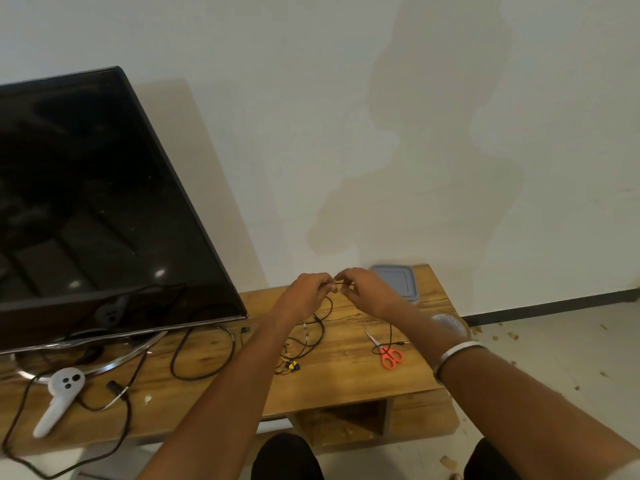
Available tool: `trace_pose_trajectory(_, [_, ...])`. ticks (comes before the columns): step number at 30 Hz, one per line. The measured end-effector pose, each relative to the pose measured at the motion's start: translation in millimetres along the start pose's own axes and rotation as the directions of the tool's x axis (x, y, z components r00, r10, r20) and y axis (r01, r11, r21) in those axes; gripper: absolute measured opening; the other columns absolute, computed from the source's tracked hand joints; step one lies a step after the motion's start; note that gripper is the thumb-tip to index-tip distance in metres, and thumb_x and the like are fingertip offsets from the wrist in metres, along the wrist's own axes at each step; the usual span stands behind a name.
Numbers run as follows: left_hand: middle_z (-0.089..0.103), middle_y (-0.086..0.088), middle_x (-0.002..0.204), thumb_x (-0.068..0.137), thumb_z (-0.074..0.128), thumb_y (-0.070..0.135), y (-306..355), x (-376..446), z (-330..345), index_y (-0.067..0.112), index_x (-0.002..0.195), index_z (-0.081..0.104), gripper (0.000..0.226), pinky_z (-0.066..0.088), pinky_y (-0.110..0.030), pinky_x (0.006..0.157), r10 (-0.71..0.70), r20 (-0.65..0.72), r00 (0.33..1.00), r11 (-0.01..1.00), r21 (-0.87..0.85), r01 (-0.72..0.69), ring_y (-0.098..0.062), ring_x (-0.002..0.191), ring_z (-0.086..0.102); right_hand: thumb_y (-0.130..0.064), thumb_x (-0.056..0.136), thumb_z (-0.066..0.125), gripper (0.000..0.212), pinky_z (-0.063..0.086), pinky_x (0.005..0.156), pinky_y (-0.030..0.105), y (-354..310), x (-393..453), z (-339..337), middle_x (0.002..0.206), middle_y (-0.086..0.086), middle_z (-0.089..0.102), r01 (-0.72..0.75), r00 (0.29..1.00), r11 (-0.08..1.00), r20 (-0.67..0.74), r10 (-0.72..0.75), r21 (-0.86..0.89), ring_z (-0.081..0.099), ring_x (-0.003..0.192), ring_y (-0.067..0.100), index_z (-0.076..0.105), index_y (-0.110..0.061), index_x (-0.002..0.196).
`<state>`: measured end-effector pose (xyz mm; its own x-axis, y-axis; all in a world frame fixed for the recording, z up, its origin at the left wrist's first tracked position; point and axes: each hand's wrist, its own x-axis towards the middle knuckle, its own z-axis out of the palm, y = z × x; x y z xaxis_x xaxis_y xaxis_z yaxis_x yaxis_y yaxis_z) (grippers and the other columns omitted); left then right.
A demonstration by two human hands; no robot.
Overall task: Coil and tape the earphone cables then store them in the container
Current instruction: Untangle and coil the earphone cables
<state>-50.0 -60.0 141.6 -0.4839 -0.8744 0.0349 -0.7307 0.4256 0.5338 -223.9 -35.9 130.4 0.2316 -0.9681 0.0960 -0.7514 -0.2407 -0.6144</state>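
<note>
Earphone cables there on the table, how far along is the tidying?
Early on. Nothing looks finished: no taped coil shows, and the container at the back sits lidded. In hand: the left hand and right hand pinch one black cable between them. Left: the tangled earphones on the table, taping, storing. The scissors lie unused.

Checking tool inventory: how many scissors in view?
1. The orange-handled scissors lie on the wooden table, under the right forearm, near the tape roll. None others visible.

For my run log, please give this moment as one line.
stage: coiling | left hand: pinches earphone cable | right hand: pinches same cable | scissors: on table | container: lid on
</note>
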Motion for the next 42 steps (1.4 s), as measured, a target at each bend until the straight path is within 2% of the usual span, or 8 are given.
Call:
trace_pose_trajectory(5, [0.051,0.016,0.067,0.101,0.047,0.025,0,-1,-2,0.015,0.096,0.067,0.023,0.031,-0.019,0.054,0.005,-0.002,1.0,1.0,0.004,-0.005,-0.004,0.057,0.045,-0.021,0.099,0.045,0.026,0.053,0.078,0.04,-5,3,0,0.099,0.013,0.069,-0.045,0.999,0.995,0.011,0.046,-0.088,0.064,0.087,0.025,0.064,-0.013,0.114])
trace_pose_trajectory(14, [0.055,0.016,0.07,0.101,0.045,0.027,-15,0,-12,0.019,0.096,0.068,0.025,0.034,-0.024,0.056,-0.025,0.0,1.0,1.0,0.017,0.025,-0.007,0.049,0.041,-0.015,0.097,0.043,0.026,0.053,0.081,0.038,23,-6,-11,0.111,0.01,0.067,-0.239,0.963,0.959,-0.166,0.214,-0.15,0.063,0.096,0.027,0.061,-0.012,0.116])
trace_pose_trajectory(17, [0.054,0.019,0.07,0.101,0.045,0.027,-9,2,-10,0.018,0.096,0.068,0.025,0.032,-0.022,0.054,-0.022,-0.012,1.0,1.0,0.019,0.022,-0.005,0.05,0.042,-0.008,0.093,0.046,0.032,0.05,0.089,0.039,14,-4,-7,0.119,0.009,0.06,-0.194,0.979,0.977,-0.087,0.187,-0.091,0.057,0.106,0.026,0.054,-0.013,0.124])
trace_pose_trajectory(21, [0.053,0.013,0.069,0.101,0.047,0.026,1,5,-6,0.015,0.097,0.068,0.024,0.034,-0.025,0.057,0.008,-0.004,1.0,0.999,0.037,-0.008,-0.009,0.059,0.046,-0.018,0.097,0.047,0.028,0.05,0.087,0.038,-10,2,3,0.116,0.011,0.062,-0.06,0.997,0.995,0.052,0.065,-0.08,0.059,0.103,0.026,0.053,-0.011,0.123])
trace_pose_trajectory(26, [0.055,0.012,0.071,0.1,0.047,0.028,0,3,-10,0.016,0.096,0.068,0.025,0.035,-0.025,0.059,0.005,0.001,1.0,0.999,0.036,-0.005,-0.006,0.057,0.046,-0.014,0.098,0.043,0.026,0.051,0.073,0.039,-12,8,3,0.103,0.012,0.067,-0.086,0.995,0.973,0.021,0.092,-0.214,0.062,0.089,0.03,0.06,-0.016,0.118])
trace_pose_trajectory(33, [0.057,0.012,0.068,0.1,0.048,0.033,-19,2,-16,0.019,0.094,0.07,0.027,0.036,-0.027,0.056,-0.033,-0.026,0.999,0.999,-0.008,0.032,-0.009,0.048,0.04,-0.009,0.096,0.042,0.03,0.055,0.079,0.042,17,0,-15,0.112,0.012,0.066,-0.227,0.969,0.952,-0.15,0.198,-0.206,0.064,0.094,0.03,0.061,-0.017,0.118])
trace_pose_trajectory(37, [0.062,0.005,0.071,0.1,0.047,0.034,-16,5,-14,0.021,0.094,0.069,0.027,0.038,-0.028,0.056,-0.021,-0.027,0.999,1.0,-0.015,0.021,-0.012,0.05,0.042,-0.008,0.095,0.043,0.03,0.052,0.087,0.039,19,-2,-15,0.118,0.011,0.063,-0.251,0.965,0.956,-0.12,0.234,-0.15,0.06,0.103,0.028,0.058,-0.013,0.121])
trace_pose_trajectory(42, [0.055,0.012,0.068,0.1,0.047,0.027,1,8,-9,0.016,0.096,0.069,0.025,0.038,-0.027,0.058,0.008,-0.015,1.0,1.0,0.024,-0.008,-0.007,0.054,0.044,-0.014,0.097,0.045,0.033,0.048,0.092,0.037,-6,4,-2,0.124,0.012,0.059,-0.128,0.992,0.992,-0.013,0.128,-0.022,0.057,0.11,0.027,0.05,-0.01,0.13])
